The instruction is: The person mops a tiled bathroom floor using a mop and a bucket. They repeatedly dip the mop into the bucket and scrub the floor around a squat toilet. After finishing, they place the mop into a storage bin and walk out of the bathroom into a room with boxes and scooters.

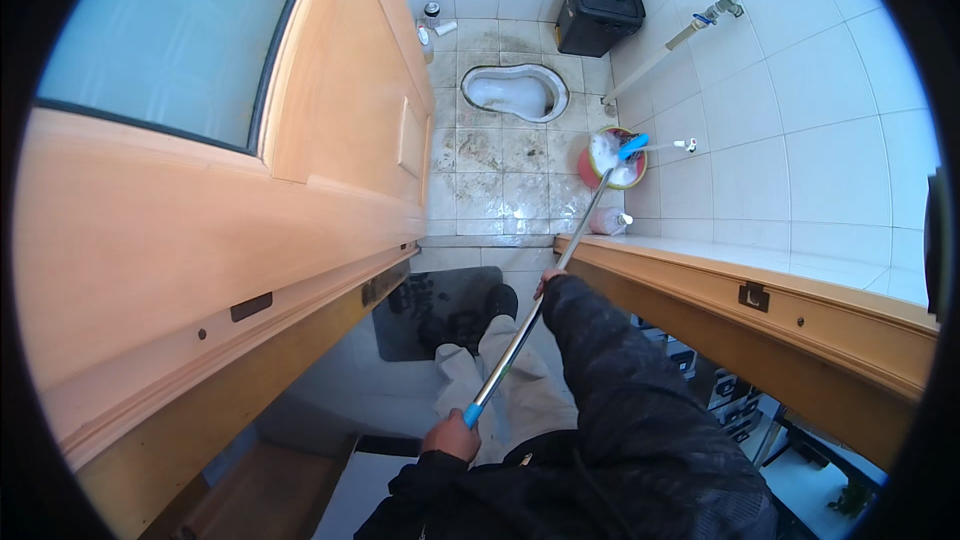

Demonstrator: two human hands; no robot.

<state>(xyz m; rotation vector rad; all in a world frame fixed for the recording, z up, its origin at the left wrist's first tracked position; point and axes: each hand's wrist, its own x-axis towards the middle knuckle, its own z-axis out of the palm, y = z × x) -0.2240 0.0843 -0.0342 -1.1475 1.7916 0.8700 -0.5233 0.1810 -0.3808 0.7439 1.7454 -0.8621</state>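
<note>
The left hand [452, 437] is closed around the blue end of a long pole [506, 358], which is also gripped farther along by the right hand [549, 282]. Beyond, its blue head [633, 147] is set among white foam [604, 147] at a red bucket [587, 170].

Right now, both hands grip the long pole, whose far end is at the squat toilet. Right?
No: the far end of the long pole is at the red bucket, as the head view shows. The left hand and right hand do grip it.
</note>
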